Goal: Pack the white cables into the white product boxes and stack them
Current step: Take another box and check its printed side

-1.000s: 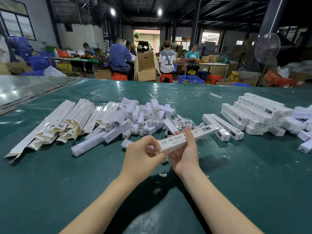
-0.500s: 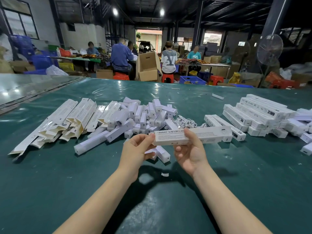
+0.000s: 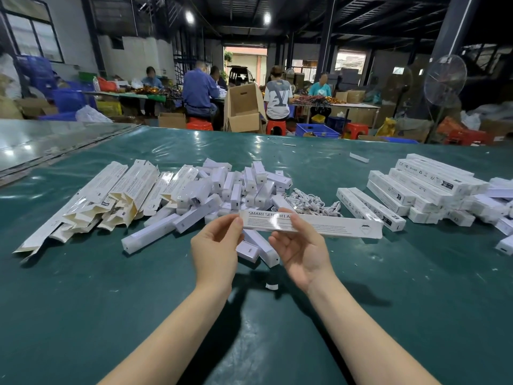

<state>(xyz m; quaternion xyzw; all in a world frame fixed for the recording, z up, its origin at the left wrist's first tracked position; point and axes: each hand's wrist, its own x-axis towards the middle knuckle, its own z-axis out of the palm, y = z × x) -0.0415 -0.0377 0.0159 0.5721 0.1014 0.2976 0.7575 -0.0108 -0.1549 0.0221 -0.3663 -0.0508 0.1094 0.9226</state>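
A long white product box (image 3: 333,225) printed "SMART SENSOR LA…" hangs level above the green table (image 3: 111,301). My right hand (image 3: 301,250) grips it near its left third, thumb on top. My left hand (image 3: 215,245) pinches its left end with thumb and fingertips. Behind the box lies a tangle of white cables (image 3: 311,202). To the right stands a stack of closed white boxes (image 3: 422,187). Left of centre is a heap of small white units (image 3: 238,187), and flat unfolded boxes (image 3: 111,195) lie at the far left.
Two small white units (image 3: 258,247) lie just under my hands, and a paper scrap (image 3: 271,286) sits nearer me. More loose boxes (image 3: 505,240) reach the right edge. Beyond the table's far edge, several people sit at benches beside a cardboard carton (image 3: 244,109) and a standing fan (image 3: 444,81).
The box has swung from pointing up-right to level and turned so its printed face shows. It has shifted slightly right. Both hands kept hold of it.
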